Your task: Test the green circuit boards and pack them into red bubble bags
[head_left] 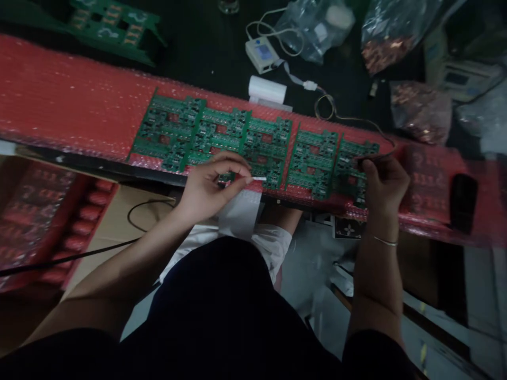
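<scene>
My left hand [214, 184] pinches a small white strip [259, 178], perhaps a label, between thumb and fingertips. It is just over the near edge of a row of green circuit boards [166, 132]. A strip of pale paper [241, 211] hangs below that hand. On the right, my right hand [384, 177] is closed on the end of a thin cable [366, 120] above the rightmost circuit board [348, 174]. Its tip is dark and blurred, so I cannot tell whether it touches the board. The cable leads back to a small white box with a screen [262, 54].
Red bubble wrap [71, 95] lies beneath the boards. Behind it are a white roll [267, 89], bags of copper-coloured parts [386, 50] and more stacked boards [114, 31]. A black computer mouse [463, 200] lies at right; a cardboard box [106, 227] stands lower left.
</scene>
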Demonstrator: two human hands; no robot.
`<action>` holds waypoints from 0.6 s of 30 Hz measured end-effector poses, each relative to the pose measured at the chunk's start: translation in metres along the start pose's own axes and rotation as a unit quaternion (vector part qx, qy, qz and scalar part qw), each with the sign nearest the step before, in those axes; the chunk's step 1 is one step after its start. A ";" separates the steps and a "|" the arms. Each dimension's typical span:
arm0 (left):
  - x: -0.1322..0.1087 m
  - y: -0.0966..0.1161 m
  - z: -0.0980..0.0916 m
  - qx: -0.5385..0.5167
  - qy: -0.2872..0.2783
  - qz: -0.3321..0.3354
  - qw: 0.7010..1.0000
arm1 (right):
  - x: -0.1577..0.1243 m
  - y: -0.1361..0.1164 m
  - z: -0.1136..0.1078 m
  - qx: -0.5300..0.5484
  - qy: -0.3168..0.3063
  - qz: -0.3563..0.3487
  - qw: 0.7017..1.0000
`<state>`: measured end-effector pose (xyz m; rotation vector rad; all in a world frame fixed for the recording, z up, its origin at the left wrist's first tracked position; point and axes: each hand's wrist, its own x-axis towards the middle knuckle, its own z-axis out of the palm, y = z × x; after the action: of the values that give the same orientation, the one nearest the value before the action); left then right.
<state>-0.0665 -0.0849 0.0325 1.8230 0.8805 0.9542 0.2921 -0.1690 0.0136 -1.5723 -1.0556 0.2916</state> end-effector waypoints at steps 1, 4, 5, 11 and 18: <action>0.016 0.004 0.008 -0.027 -0.012 -0.005 1.000 | 0.004 -0.003 0.001 -0.003 0.007 -0.008 1.000; 0.058 0.012 0.039 -0.119 -0.064 -0.039 0.990 | 0.010 -0.011 0.006 0.041 -0.004 0.004 0.999; 0.068 0.013 0.050 -0.145 -0.080 -0.054 0.985 | 0.010 -0.014 0.008 0.065 -0.020 0.017 0.998; 0.089 0.018 0.090 -0.230 -0.120 -0.101 0.960 | 0.000 -0.040 0.018 0.121 -0.136 0.070 0.981; 0.091 0.021 0.095 -0.219 -0.143 -0.092 0.961 | -0.005 -0.054 0.029 0.102 -0.169 0.051 0.979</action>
<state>0.0613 -0.0500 0.0441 1.4231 0.5891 0.6787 0.2449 -0.1569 0.0504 -1.4224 -1.1636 0.7351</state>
